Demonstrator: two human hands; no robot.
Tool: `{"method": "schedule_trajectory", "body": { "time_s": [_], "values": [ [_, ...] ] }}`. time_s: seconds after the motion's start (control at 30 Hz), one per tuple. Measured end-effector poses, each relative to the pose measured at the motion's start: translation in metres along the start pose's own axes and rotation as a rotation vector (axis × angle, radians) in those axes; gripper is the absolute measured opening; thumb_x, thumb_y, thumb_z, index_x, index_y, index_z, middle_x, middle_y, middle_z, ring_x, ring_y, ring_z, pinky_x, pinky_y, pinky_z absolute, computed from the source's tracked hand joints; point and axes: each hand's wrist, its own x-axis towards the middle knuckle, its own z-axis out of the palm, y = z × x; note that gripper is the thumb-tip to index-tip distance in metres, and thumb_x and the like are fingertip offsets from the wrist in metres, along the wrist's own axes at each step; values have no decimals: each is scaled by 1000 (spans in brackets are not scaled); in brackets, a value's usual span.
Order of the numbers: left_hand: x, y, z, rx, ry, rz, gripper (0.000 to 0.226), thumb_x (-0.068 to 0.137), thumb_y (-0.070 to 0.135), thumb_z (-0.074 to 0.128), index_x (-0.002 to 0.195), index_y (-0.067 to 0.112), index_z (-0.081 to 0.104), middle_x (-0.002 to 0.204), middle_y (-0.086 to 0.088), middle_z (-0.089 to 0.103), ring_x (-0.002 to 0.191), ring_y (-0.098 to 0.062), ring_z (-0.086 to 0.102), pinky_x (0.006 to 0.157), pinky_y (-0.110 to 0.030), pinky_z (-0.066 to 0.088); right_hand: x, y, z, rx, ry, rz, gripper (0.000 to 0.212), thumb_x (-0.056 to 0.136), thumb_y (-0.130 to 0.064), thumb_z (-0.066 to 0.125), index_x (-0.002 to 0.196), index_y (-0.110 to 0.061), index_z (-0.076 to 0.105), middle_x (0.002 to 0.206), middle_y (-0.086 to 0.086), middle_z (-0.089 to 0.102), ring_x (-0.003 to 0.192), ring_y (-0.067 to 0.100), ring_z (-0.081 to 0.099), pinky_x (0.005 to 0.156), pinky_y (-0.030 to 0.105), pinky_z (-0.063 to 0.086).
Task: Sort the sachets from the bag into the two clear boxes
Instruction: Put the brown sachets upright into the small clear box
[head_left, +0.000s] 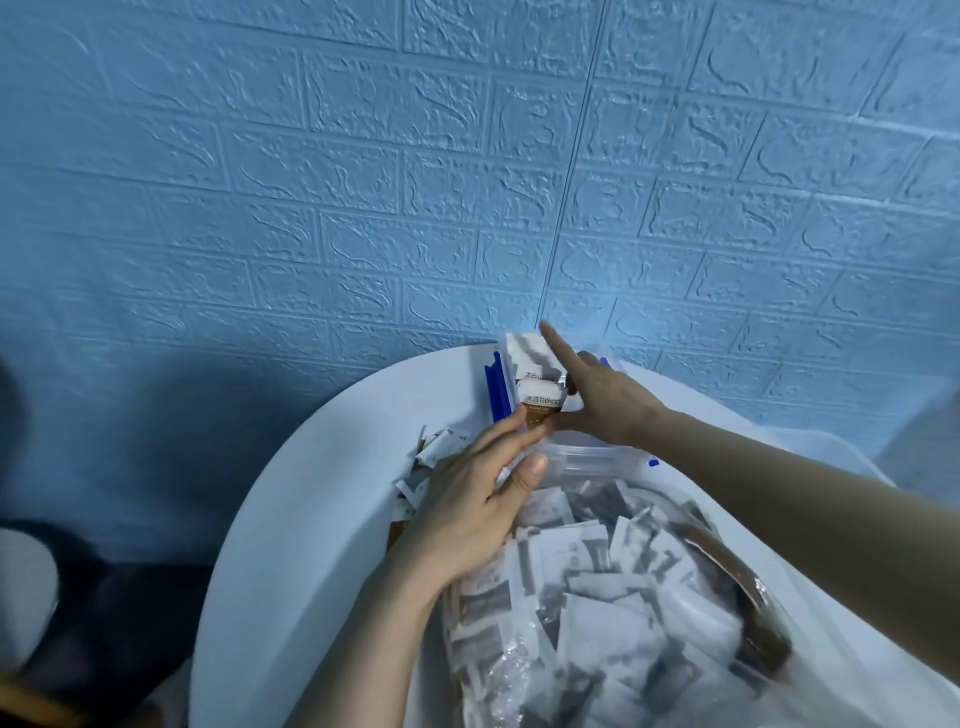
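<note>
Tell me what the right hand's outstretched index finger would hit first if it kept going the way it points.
Probably the blue brick-patterned wall. The right hand points its index finger up and away over the far clear box; nothing else shows in that line, though depth is unclear.
</note>
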Motion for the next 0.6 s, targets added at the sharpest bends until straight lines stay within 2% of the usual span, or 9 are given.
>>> {"method": "schedule_trajectory", "body": {
  "time_s": [0.1, 0.17, 0.23, 0.3, 0.4, 0.53, 0.6],
  "values": [
    [0, 0, -1, -19, -2, -1, 54, 89, 55, 34, 138, 35, 47, 153, 22, 27, 138, 6, 26, 118, -31, 23, 2, -2, 2, -113, -66, -50, 83, 91, -43, 58, 148, -44, -2, 117, 5, 54, 108, 24, 56, 98, 39, 37],
    [-1, 1, -1, -20, -5, 0, 55, 89, 55, 34, 138, 35, 47, 153, 22, 27, 138, 7, 25, 118, -28, 22, 6, -3, 3, -31, -95, -18, 75, 93, -41, 56, 149, -43, 7, 121, 7, 59, 113, 25, 54, 103, 39, 36],
    [-1, 2, -1, -10, -8, -1, 55, 89, 55, 34, 139, 34, 47, 153, 23, 27, 138, 7, 26, 117, -28, 22, 7, -5, 1, 58, -34, 19, 71, 93, -42, 54, 149, -44, 9, 123, 10, 59, 113, 27, 54, 100, 41, 39],
    [-1, 3, -2, 2, -12, -7, 56, 89, 54, 34, 139, 32, 47, 153, 23, 26, 138, 7, 26, 117, -29, 22, 8, -6, 1, -44, -36, -2, 67, 94, -48, 48, 148, -47, 7, 124, 10, 59, 113, 28, 55, 95, 39, 41],
    [-1, 4, -3, 5, -19, -12, 55, 90, 53, 35, 140, 33, 46, 154, 23, 26, 138, 7, 25, 117, -29, 23, 5, -5, 4, -211, -145, -51, 71, 96, -47, 46, 148, -46, -3, 124, 11, 59, 115, 30, 55, 96, 40, 40],
    [-2, 6, -3, 13, -30, -21, 56, 90, 54, 33, 141, 33, 45, 154, 23, 24, 139, 6, 24, 118, -33, 23, 5, -4, 2, -72, -103, -30, 90, 92, -27, 60, 147, -44, -9, 122, 8, 58, 116, 24, 52, 109, 48, 29],
    [-1, 6, -3, 20, -26, -23, 57, 90, 55, 33, 141, 33, 45, 154, 23, 24, 139, 5, 25, 118, -35, 23, 6, -5, 4, 11, -80, -31, 100, 88, -19, 66, 148, -39, -12, 115, 8, 60, 109, 24, 55, 108, 46, 32]
  ]
}}
